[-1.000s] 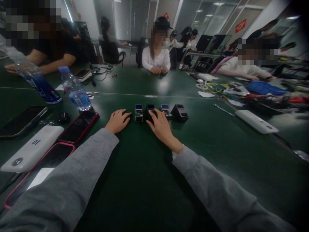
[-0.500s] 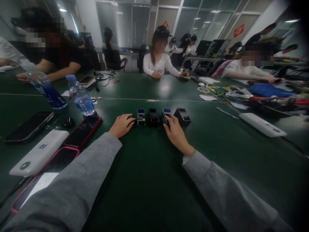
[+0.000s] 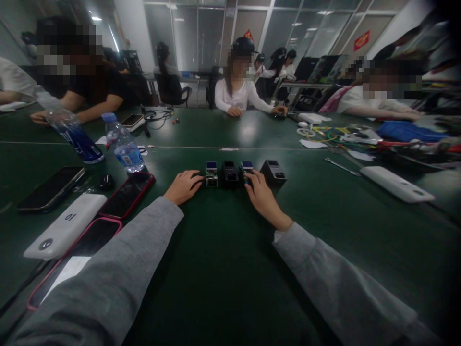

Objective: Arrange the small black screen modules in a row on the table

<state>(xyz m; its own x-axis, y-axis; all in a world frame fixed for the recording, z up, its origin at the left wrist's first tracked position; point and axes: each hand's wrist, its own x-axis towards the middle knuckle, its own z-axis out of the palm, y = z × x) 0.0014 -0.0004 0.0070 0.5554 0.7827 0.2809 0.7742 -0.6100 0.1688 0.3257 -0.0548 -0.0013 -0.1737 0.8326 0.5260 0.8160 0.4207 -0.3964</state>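
Four small electronic modules stand in a row on the green table (image 3: pixel 223 250): a blue-screen module (image 3: pixel 211 174), a black module (image 3: pixel 229 173), a second blue-screen module (image 3: pixel 247 168) and a black wedge-shaped module (image 3: pixel 273 173). My left hand (image 3: pixel 183 186) rests on the table, its fingertips against the left side of the first module. The thumb and fingers of my right hand (image 3: pixel 262 197) pinch the near side of the second blue-screen module. Both arms wear grey sleeves.
To my left lie two red-cased phones (image 3: pixel 127 194), a white power bank (image 3: pixel 65 230), a black phone (image 3: pixel 50 187) and two water bottles (image 3: pixel 124 146). A white power bank (image 3: pixel 396 184) and tangled cables (image 3: pixel 334 134) lie at right. Other people sit around the table.
My right hand has shifted right, from the black module to the second blue-screen module. My left hand stays beside the first module, its fingers slightly more curled.
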